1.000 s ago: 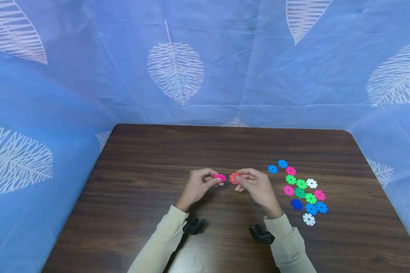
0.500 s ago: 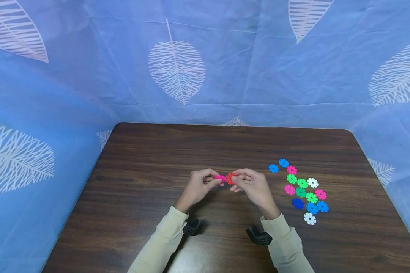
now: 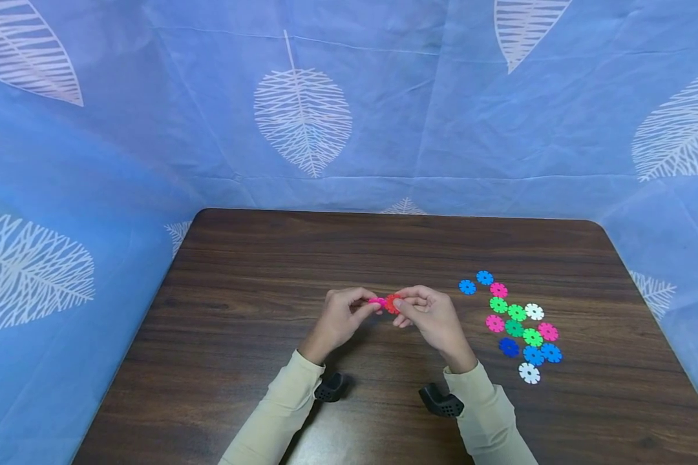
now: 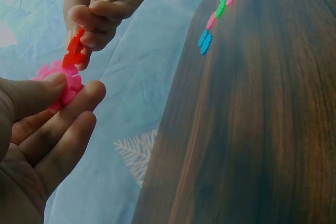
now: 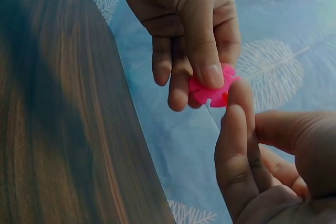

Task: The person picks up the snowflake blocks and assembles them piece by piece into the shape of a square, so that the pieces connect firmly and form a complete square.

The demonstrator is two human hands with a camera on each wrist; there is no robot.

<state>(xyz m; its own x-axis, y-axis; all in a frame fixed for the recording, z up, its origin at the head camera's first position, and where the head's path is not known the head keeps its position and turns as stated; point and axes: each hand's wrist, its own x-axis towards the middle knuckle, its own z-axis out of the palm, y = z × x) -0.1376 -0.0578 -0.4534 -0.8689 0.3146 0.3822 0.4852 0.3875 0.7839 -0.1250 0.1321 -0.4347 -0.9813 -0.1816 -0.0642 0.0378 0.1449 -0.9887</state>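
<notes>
Over the middle of the table, my left hand pinches a pink notched plastic disc between thumb and fingers. My right hand pinches an orange-red notched disc by its right side. The two discs meet edge to edge, set at an angle to each other in the left wrist view. How deep their notches interlock cannot be made out. From the right wrist camera, the pink disc shows under the left thumb, while fingers hide nearly all of the orange-red one.
Right of my hands, several loose notched discs lie flat on the brown wooden table: blue, green, pink and white. A blue leaf-patterned cloth hangs behind the table.
My right hand has moved left, bringing the orange-red disc from a small gap into contact with the pink one. The pink disc has tilted slightly in my left hand.
</notes>
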